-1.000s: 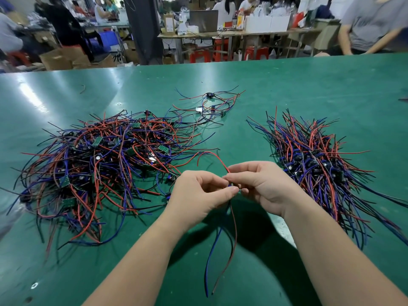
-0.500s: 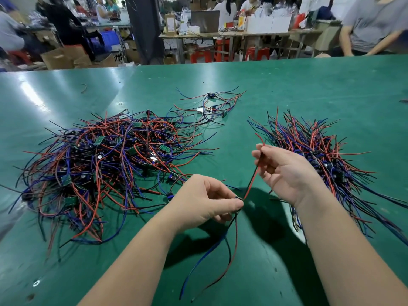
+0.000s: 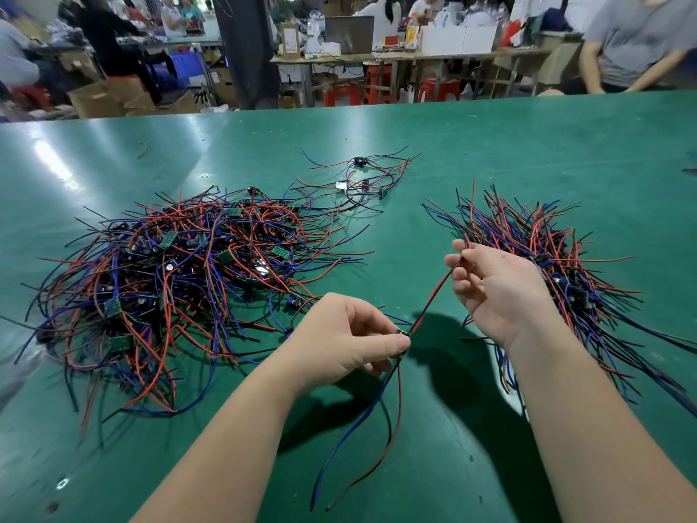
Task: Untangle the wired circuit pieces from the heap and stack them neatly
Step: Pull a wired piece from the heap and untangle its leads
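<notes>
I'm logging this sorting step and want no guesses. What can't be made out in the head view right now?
Head view:
Board of the held wired circuit piece: hidden by the left hand pinching it.
Tangled heap: piece count unreadable, wires overlap.
Sorted stack: near part covered by the right hand and forearm; wire ends cut by the right edge.
</notes>
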